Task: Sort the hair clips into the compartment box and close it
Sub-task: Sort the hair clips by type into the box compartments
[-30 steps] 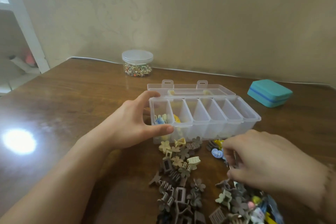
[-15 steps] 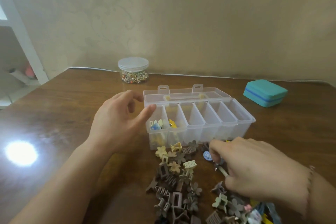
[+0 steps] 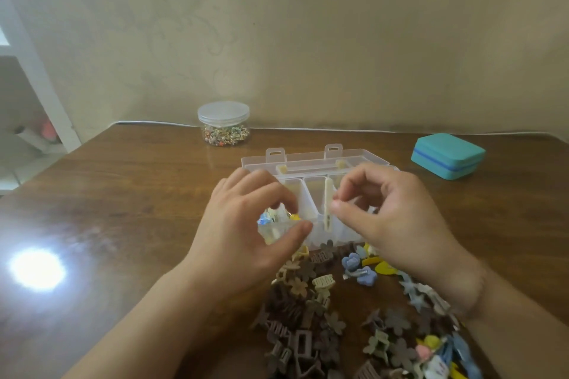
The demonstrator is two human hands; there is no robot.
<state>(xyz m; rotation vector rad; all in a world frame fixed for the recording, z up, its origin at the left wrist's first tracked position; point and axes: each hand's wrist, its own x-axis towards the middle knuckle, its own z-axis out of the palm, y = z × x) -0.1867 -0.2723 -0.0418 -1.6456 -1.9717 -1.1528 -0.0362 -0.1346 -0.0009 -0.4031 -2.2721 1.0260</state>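
A cream clip (image 3: 328, 204) is pinched upright by the right hand (image 3: 397, 218) over the middle compartments of the open box (image 3: 314, 163), while the box's near-left corner is gripped between the left hand (image 3: 246, 234)'s thumb and curled fingers. The unsorted pile (image 3: 311, 295) is spread just in front of the box, with a few coloured clips already seen in its leftmost compartment. Likely failure: the long clip could be released onto a divider and left bridging two compartments, so the lid would be blocked.
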